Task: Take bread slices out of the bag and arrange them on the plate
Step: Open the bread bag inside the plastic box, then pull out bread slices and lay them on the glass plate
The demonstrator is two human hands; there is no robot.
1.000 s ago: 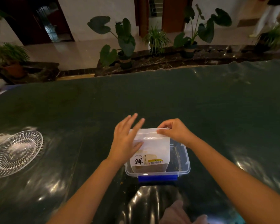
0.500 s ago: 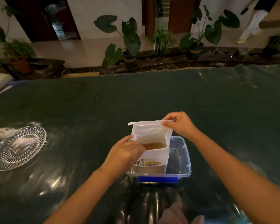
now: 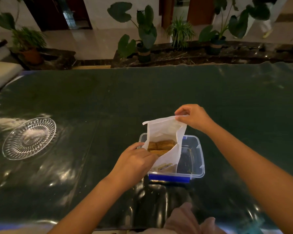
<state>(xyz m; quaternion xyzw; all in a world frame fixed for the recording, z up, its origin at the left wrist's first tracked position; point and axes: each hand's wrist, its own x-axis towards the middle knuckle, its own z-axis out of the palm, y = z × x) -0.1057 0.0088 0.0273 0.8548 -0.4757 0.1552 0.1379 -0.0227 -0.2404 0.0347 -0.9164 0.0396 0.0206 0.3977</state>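
This looks like a lobby or indoor courtyard rather than a kitchen. A long table [image 3: 159, 98] under glossy dark-green sheeting faces a polished tile floor [image 3: 85, 43]. Along its far edge runs a dark stone planter bed [image 3: 184, 55] with potted broad-leaved plants [image 3: 145, 33], backed by wooden door frames [image 3: 200, 10].

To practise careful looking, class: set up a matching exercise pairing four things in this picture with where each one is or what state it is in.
Things:
1. glass plate
2. white bag
3. bread slices
4. right hand

Places or states:
A. pinching the bag's top edge
B. inside the bag
C. bare, far to the left on the table
D. open, standing in the clear container

Pairs: 1-C, 2-D, 3-B, 4-A
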